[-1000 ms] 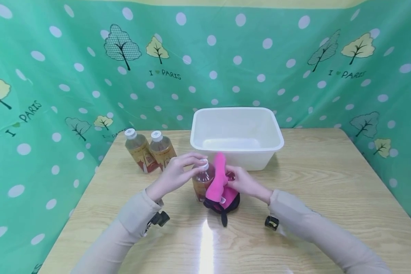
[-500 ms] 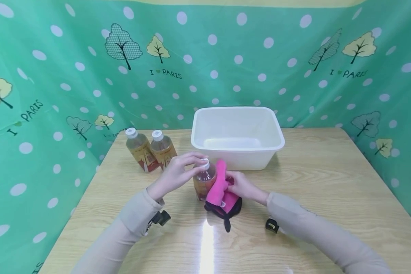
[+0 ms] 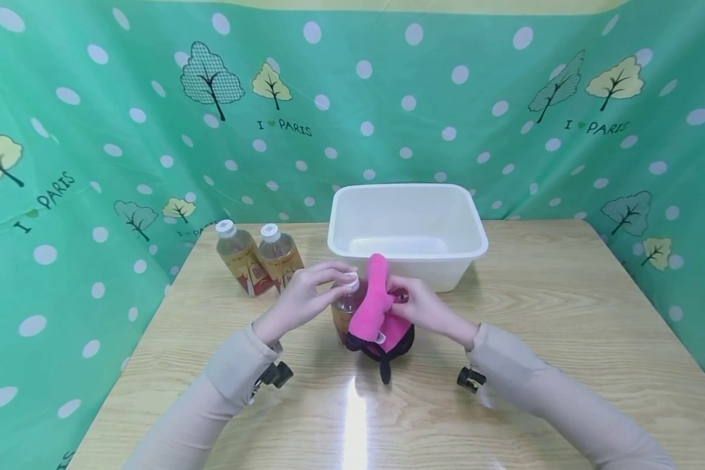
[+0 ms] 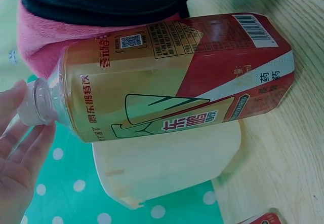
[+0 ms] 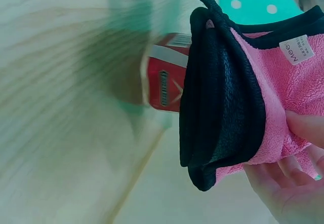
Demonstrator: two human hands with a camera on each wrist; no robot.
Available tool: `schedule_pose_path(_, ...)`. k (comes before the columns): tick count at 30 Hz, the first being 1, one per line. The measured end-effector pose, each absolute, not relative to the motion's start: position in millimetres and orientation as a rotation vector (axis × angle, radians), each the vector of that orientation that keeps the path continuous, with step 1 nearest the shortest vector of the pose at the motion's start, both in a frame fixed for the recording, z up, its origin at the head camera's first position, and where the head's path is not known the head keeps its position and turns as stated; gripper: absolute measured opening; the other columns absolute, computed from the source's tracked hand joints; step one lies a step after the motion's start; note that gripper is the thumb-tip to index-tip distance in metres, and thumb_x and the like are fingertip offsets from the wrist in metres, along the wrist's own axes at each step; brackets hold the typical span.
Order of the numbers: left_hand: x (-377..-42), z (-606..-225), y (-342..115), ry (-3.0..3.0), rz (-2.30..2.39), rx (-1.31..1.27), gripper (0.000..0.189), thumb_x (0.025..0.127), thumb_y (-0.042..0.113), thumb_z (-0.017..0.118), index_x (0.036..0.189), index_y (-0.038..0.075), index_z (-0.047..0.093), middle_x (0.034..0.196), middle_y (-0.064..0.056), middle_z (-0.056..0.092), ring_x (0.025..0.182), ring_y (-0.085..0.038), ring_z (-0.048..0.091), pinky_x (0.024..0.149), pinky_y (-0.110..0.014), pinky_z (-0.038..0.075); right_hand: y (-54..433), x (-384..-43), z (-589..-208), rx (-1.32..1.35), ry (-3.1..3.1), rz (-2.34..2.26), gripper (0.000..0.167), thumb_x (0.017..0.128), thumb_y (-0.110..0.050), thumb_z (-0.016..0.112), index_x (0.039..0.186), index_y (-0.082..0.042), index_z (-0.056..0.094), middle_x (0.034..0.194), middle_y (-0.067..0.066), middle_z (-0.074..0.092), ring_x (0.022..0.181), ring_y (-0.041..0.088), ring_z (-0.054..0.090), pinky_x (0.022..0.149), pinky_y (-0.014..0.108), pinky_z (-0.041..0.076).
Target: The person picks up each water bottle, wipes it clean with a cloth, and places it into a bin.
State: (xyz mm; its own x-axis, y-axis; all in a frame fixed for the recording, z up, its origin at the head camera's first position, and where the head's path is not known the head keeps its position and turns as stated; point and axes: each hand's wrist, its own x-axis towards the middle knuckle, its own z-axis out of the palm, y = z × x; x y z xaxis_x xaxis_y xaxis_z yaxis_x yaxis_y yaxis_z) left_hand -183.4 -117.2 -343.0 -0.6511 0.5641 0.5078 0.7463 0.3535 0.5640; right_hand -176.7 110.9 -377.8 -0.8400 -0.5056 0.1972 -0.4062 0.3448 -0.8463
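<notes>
A drink bottle with a white cap stands upright at mid-table. My left hand pinches its cap between thumb and fingers. In the left wrist view the red and gold label shows plainly. A pink cleaning cloth with black edging and a hanging loop is folded in the grip of my right hand. It lies along the bottle's right side and covers part of it in the head view. The right wrist view shows my thumb and fingers around the pink fabric.
Two similar bottles, one at the far left and one beside it, stand on the wooden table. Behind my right hand is a white plastic tub. A green dotted curtain closes off the back and sides.
My right hand has slid the cloth down along the bottle, then back up to a little above where it began. My left hand has stayed on the cap.
</notes>
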Motion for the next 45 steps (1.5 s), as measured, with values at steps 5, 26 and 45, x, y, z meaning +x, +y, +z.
schedule_pose_path(5,-182.8,-342.5,-117.6,-2.396,-1.182,-1.177,0.017,0.077,0.004,0.065,0.093,0.003,0.066,0.104,-0.008,0.062,0.097,-0.017,0.058,0.086,-0.023,0.047,110.1,-177.7,-375.3,-0.832,2.489,-1.510,0.014,0.074,0.011,0.057,0.081,-0.001,0.053,0.086,0.013,0.060,0.084,0.027,0.060,0.069,0.025,0.053)
schedule_pose_path(26,-183.9,-343.0,-117.4,-2.400,-1.184,-1.179,0.017,0.077,0.004,0.065,0.094,0.004,0.066,0.104,-0.008,0.062,0.099,-0.017,0.058,0.087,-0.024,0.046,108.6,-184.8,-393.1,-0.821,2.502,-1.390,0.023,0.074,0.007,0.060,0.095,0.000,0.057,0.090,0.014,0.061,0.080,0.022,0.059,0.063,0.020,0.052)
schedule_pose_path(45,-184.7,-344.7,-117.4,-2.393,-1.198,-1.184,0.017,0.076,0.002,0.066,0.093,0.003,0.066,0.104,-0.009,0.063,0.099,-0.019,0.058,0.086,-0.024,0.047,105.6,-190.0,-430.7,-0.847,2.616,-1.175,0.023,0.070,0.006,0.064,0.092,-0.002,0.061,0.087,0.011,0.064,0.072,0.013,0.058,0.063,0.018,0.049)
